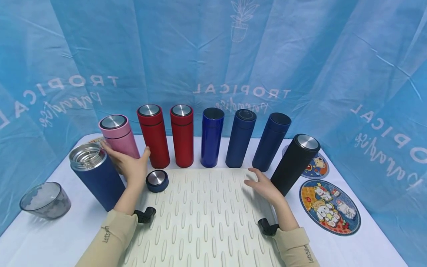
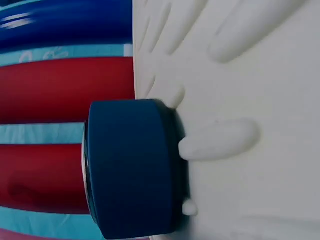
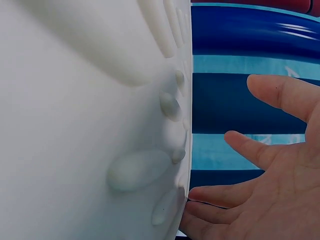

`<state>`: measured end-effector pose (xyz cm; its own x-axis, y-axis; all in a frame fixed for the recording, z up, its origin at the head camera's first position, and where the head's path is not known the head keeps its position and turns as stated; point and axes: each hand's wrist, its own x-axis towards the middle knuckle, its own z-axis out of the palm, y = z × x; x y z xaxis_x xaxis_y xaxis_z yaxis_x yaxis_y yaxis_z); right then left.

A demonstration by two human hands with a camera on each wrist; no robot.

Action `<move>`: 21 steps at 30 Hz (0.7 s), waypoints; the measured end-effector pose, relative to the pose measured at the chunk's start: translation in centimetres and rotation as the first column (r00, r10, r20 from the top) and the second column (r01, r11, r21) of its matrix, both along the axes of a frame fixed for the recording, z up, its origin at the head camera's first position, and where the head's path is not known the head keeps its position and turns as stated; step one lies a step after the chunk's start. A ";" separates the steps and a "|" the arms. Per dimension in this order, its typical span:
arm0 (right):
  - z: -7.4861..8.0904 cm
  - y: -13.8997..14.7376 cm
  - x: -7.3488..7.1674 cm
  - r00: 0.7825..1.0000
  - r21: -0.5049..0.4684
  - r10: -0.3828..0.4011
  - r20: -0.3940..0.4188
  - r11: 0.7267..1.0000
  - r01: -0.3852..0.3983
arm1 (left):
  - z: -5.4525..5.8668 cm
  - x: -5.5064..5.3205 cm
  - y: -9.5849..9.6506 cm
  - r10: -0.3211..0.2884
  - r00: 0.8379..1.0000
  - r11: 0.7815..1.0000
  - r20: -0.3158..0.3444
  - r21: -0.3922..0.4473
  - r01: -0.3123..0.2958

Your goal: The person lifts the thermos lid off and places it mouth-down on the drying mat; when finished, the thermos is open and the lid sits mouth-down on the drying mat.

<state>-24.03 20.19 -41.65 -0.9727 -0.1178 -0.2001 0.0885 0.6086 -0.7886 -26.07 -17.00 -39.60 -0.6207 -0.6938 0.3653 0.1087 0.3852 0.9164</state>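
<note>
Clock centred on the white mat (image 1: 200, 230), 12 facing away from the wearer. The uncapped flask (image 1: 101, 183) stands on the worktop (image 1: 63, 241) at 10, steel mouth bare; its cap (image 1: 157, 180) sits steel side up on the mat's 11 o'clock corner. Left hand (image 1: 131, 165) is at 10 to 11, in front of the pink flask (image 1: 118, 135): fingers spread, thumb off to the 3 o'clock side of pink, other fingertips next to the uncapped rim. Can't tell if they touch either flask, and the left wrist cam shows the cap but no left hand. Right hand (image 1: 265, 187) at 1 to 2, fingers spread, nothing held; nearest are the black flask (image 1: 293, 163) at 2 and two navy flasks (image 1: 240, 139) at 1. Red flasks (image 1: 153, 137) at 11 to 12, blue flask (image 1: 211, 137) at 12. My read on the step: cap is off, left is reaching round pink, right idle. If so, next move calls for closing thumb and fingers on the pink body without clipping the uncapped rim. If recapping instead: pinch the cap by its sides, set it square on the mouth, steady the body with the other hand.
</note>
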 end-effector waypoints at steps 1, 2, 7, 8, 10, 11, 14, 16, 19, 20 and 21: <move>0.0 0.0 0.0 1.000 0.001 0.000 -0.002 1.000 0.000 | 0.0 -0.2 -0.2 0.004 1.000 1.000 -0.009 0.015 -0.004; 0.0 0.0 -0.1 1.000 0.003 0.000 -0.004 1.000 0.000 | 0.1 -0.3 -0.3 0.005 1.000 0.999 -0.016 0.035 -0.005; -0.1 0.0 -0.3 1.000 0.015 0.003 -0.010 1.000 -0.003 | 0.3 -0.7 -0.8 0.003 0.999 0.995 -0.034 0.100 0.001; -0.1 0.0 -0.4 1.000 0.016 0.002 -0.010 1.000 -0.002 | 0.4 -0.8 -0.9 0.001 0.999 0.994 -0.034 0.109 0.003; -0.1 -0.1 -0.4 1.000 0.018 0.001 -0.010 1.000 -0.001 | 0.4 -0.9 -1.0 -0.002 1.000 0.992 -0.025 0.123 0.005; -0.2 -0.2 -0.4 1.000 0.023 0.003 -0.014 1.000 -0.003 | 0.4 -0.9 -1.1 -0.004 1.000 0.992 -0.023 0.128 0.007; -0.1 -0.3 -0.1 0.999 0.038 0.003 -0.033 0.999 -0.002 | 0.3 -0.9 -1.1 -0.009 1.000 0.990 -0.018 0.141 0.011; -0.1 -0.3 0.0 0.999 0.047 0.006 -0.046 0.999 -0.004 | 0.2 -0.8 -1.1 -0.012 1.000 0.990 -0.022 0.140 0.015; -0.1 -0.3 0.1 0.999 0.055 0.003 -0.051 0.998 -0.001 | 0.0 -0.6 -0.9 -0.017 0.999 0.991 -0.042 0.129 0.023; -0.2 -0.4 0.2 0.999 0.054 0.000 -0.047 0.999 0.002 | -0.1 -0.5 -0.8 -0.021 0.999 0.992 -0.050 0.124 0.027; -0.2 -0.3 0.1 0.999 0.048 -0.003 -0.038 0.999 0.005 | -0.1 -0.4 -0.7 -0.026 0.998 0.992 -0.058 0.118 0.033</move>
